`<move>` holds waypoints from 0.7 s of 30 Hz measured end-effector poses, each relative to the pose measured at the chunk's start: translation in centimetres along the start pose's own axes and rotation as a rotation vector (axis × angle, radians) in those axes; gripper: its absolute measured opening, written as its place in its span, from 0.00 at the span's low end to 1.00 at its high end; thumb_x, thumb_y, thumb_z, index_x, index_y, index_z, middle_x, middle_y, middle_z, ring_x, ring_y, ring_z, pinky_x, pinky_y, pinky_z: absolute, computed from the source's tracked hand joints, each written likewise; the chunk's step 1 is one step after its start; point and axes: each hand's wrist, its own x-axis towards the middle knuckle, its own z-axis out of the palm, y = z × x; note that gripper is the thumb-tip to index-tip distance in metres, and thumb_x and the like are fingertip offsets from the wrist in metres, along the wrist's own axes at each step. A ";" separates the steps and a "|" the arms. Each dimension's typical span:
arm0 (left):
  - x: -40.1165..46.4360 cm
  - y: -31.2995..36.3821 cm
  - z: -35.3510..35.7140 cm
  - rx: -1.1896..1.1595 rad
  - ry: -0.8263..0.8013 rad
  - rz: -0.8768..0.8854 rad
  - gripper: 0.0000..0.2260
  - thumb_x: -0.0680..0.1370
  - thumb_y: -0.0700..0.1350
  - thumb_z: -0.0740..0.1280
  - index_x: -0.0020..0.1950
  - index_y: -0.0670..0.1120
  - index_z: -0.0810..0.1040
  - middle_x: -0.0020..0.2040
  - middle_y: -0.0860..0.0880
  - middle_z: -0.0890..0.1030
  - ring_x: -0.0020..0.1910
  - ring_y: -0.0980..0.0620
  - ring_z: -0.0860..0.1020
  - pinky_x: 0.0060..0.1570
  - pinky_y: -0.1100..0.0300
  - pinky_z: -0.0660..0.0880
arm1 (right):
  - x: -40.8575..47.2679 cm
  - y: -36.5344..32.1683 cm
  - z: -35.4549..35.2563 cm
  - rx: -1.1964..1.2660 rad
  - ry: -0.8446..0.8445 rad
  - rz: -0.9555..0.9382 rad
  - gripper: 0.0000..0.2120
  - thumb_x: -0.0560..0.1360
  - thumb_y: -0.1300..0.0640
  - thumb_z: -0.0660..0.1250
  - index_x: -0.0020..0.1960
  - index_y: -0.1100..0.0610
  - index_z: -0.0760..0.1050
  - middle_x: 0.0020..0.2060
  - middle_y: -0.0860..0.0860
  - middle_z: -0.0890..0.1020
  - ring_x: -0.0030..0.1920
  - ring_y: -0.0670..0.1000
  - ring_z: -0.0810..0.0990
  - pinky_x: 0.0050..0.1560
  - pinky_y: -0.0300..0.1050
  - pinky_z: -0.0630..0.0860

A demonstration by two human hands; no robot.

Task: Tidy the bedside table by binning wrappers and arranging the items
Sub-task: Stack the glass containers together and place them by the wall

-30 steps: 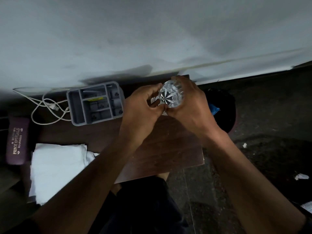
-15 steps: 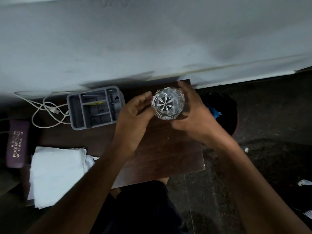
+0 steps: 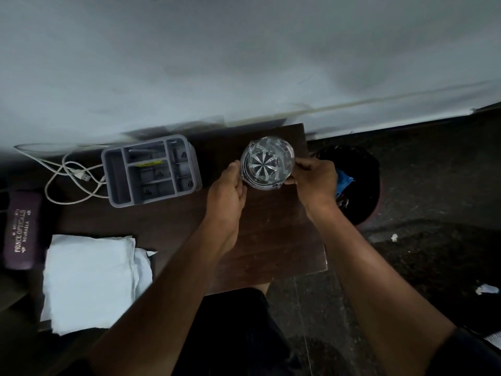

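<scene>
From the head camera, looking straight down, the tidy-up looks well along but not finished, I'd say. No wrappers show on the dark wooden surface (image 3: pixel 168 223), and something blue lies in the black bin (image 3: pixel 357 185) just off its right edge, so the binning part may be done. A few white scraps sit on the floor (image 3: pixel 488 289), though I can't tell whether they count.

What's in hand now is the cut-glass tumbler (image 3: pixel 267 165), standing upright near the back right corner of the surface, close to the wall. It is clear, with a star pattern in its base and faceted sides; it looks empty. The left hand (image 3: pixel 227 191) rests its fingers against the glass's left side, and the right hand (image 3: pixel 314 177) pinches the right side, so the glass sits between both.

Left of it stands a grey compartment organiser (image 3: pixel 151 169). The tangled white charging cable (image 3: pixel 67 177), purple spectacle case (image 3: pixel 20 229) and folded white cloth (image 3: pixel 89 280) still want arranging, I'd judge.
</scene>
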 end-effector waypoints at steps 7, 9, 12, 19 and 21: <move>1.0 0.1 -0.1 0.004 0.021 -0.008 0.15 0.85 0.47 0.55 0.70 0.50 0.72 0.47 0.59 0.74 0.49 0.67 0.76 0.73 0.59 0.61 | 1.4 -0.3 0.1 -0.004 0.011 -0.021 0.04 0.76 0.63 0.73 0.50 0.60 0.86 0.37 0.48 0.87 0.35 0.51 0.88 0.41 0.49 0.86; 0.6 0.6 0.1 0.036 0.005 0.004 0.13 0.85 0.47 0.55 0.65 0.53 0.75 0.49 0.57 0.74 0.49 0.64 0.74 0.69 0.60 0.64 | 1.6 -0.3 0.1 0.007 -0.009 -0.011 0.05 0.76 0.63 0.73 0.51 0.61 0.86 0.38 0.50 0.88 0.36 0.52 0.88 0.42 0.50 0.86; -0.8 1.0 0.0 0.060 0.015 0.019 0.12 0.85 0.49 0.55 0.59 0.53 0.79 0.54 0.56 0.77 0.54 0.60 0.75 0.67 0.60 0.65 | 0.6 0.4 -0.1 0.029 0.036 0.020 0.04 0.76 0.58 0.73 0.48 0.57 0.86 0.38 0.53 0.88 0.35 0.52 0.87 0.40 0.49 0.85; -5.5 1.2 -5.0 0.009 0.016 0.137 0.17 0.86 0.45 0.53 0.64 0.42 0.79 0.63 0.45 0.83 0.66 0.50 0.79 0.67 0.55 0.74 | -8.2 2.4 3.0 0.019 0.177 0.370 0.15 0.77 0.53 0.71 0.32 0.56 0.77 0.24 0.52 0.82 0.27 0.52 0.82 0.38 0.53 0.81; -7.1 1.4 -7.6 0.021 0.110 0.272 0.16 0.83 0.47 0.56 0.57 0.43 0.83 0.53 0.43 0.87 0.57 0.45 0.85 0.58 0.56 0.80 | -10.5 1.6 4.6 0.006 -0.043 0.432 0.14 0.76 0.56 0.73 0.33 0.58 0.79 0.23 0.51 0.82 0.28 0.53 0.83 0.47 0.62 0.83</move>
